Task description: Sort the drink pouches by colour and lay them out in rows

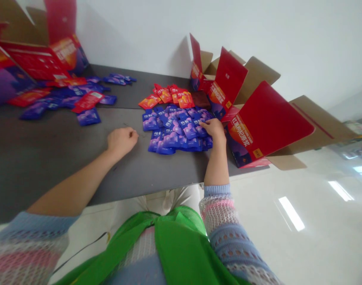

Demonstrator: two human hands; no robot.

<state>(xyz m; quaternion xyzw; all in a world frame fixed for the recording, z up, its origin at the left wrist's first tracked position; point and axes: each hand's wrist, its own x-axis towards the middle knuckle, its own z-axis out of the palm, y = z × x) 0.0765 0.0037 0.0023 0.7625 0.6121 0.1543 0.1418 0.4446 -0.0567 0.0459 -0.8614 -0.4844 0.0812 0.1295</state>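
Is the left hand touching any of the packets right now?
No, grey tabletop shows between the left hand and the packets on either side.

1. The purple sachets (187, 127) I touched looked like smooth plastic film with a soft sheen.
2. The orange-red sachets (185, 99) had a similar plastic look.
3. My table (133, 170) had a smooth, mostly matt top.
4. The cartons (267, 122) beside me looked like cardboard, smooth and printed outside, plain and matt inside.
5. My sleeves (239, 247) were openwork knit, rough in texture.
6. My green vest (178, 245) was cloth, partly mesh.
7. The floor (311, 237) was glossy, reflecting light.
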